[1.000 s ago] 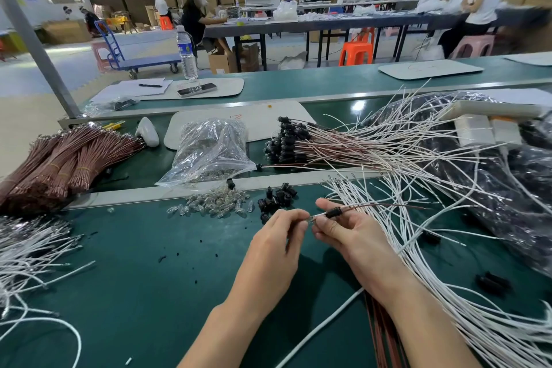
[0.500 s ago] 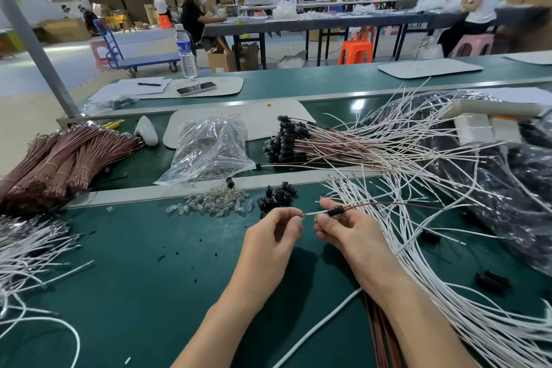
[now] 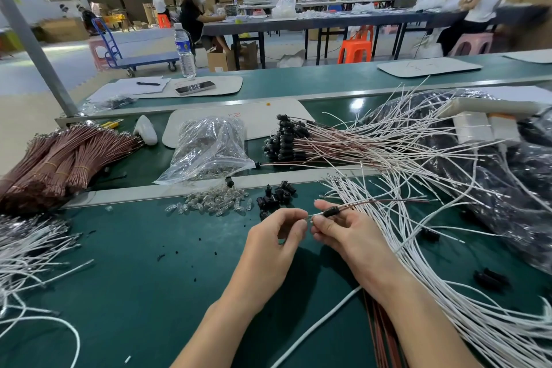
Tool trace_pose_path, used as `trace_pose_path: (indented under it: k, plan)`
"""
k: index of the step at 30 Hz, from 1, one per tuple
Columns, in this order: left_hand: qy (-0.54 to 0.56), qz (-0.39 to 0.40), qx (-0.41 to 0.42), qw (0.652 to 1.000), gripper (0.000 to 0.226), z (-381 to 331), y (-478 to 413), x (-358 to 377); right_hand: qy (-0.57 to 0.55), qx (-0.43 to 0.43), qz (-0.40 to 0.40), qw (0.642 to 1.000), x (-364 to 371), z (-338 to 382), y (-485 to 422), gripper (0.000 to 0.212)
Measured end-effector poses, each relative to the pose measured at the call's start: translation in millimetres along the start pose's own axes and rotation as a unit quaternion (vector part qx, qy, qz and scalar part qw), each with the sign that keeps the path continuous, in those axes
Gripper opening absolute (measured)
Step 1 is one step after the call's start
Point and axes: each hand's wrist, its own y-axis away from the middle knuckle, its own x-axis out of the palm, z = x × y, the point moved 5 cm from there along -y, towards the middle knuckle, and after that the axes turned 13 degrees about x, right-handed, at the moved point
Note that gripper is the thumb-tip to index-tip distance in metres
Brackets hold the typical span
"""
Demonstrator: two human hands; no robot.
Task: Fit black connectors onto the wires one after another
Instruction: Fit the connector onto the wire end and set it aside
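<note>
My right hand (image 3: 343, 233) pinches a black connector (image 3: 330, 213) that sits on a thin brown-and-white wire (image 3: 388, 202) running off to the right. My left hand (image 3: 276, 236) meets it fingertip to fingertip and pinches the small bare end sticking out of the connector's left side. A little heap of loose black connectors (image 3: 274, 196) lies just beyond my hands. Behind it, finished wires with black connectors (image 3: 285, 140) are piled on the belt. White wires (image 3: 418, 248) fan out to my right.
Small clear bulbs (image 3: 209, 203) are scattered left of the connectors, below a clear plastic bag (image 3: 209, 149). Bundles of brown wires (image 3: 59, 158) lie at far left, more white wires (image 3: 27, 248) below them. Black plastic bags (image 3: 507, 173) fill the right side. A water bottle (image 3: 184, 51) stands at the back.
Both hands have lifted slightly and come closer together. The left fingertips now meet the right ones at the connector's end.
</note>
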Motion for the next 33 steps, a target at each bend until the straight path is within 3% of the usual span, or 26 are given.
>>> trace_pose_path:
  k: [8, 15, 18, 23, 28, 33]
  plan:
    - [-0.036, 0.001, 0.022, 0.999, 0.017, -0.7, 0.5, 1.6, -0.009, -0.005, -0.013, 1.0, -0.5, 0.3, 0.2, 0.024]
    - [-0.049, -0.015, 0.049, 0.997, 0.037, -5.3, -0.9, 0.1, -0.041, 0.011, -0.005, 0.999, 2.8, -1.7, 0.5, 0.02]
    - [-0.054, -0.019, 0.05, 0.997, 0.043, -7.3, -1.3, -0.6, -0.061, 0.013, 0.007, 0.998, 5.4, -0.9, 1.3, 0.03]
    - [-0.103, -0.014, 0.079, 0.991, 0.032, -14.3, 0.4, 0.2, -0.087, 0.023, 0.028, 0.995, 4.8, 1.4, 3.4, 0.039]
    - [-0.17, -0.013, 0.101, 0.98, 0.015, -18.7, 2.3, -0.3, -0.077, 0.026, 0.051, 0.995, 7.8, 3.4, 7.0, 0.034]
    - [-0.171, -0.03, 0.109, 0.979, 0.014, -21.7, 2.0, -2.5, -0.073, 0.032, 0.07, 0.994, 12.8, 3.9, 8.6, 0.037]
